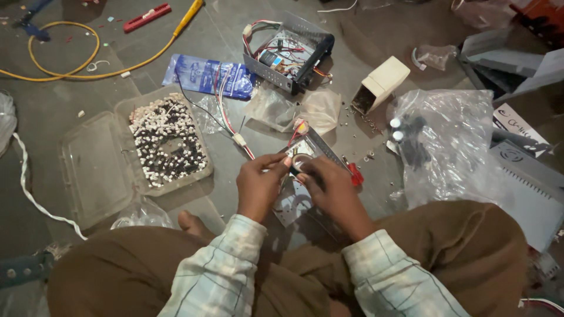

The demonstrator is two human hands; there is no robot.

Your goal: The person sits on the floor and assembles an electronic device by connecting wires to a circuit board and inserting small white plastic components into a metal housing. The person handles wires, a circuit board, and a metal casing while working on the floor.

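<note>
I sit cross-legged on a grey floor. My left hand (258,185) and my right hand (332,188) meet over a small metal chassis (314,147) with a circuit board and red and white wires. Both hands pinch at a small part near its front edge; what sits between the fingertips is hidden. A red-handled tool (355,174) lies just right of my right hand. The wires run up from the chassis toward a second open metal box (291,53) full of wiring at the back.
A clear plastic box (167,141) of small black and white parts stands left, its lid open. A blue packet (205,75), a cream plastic housing (380,82), clear bags (446,141), a yellow cable (64,67) and grey panels (529,182) lie around.
</note>
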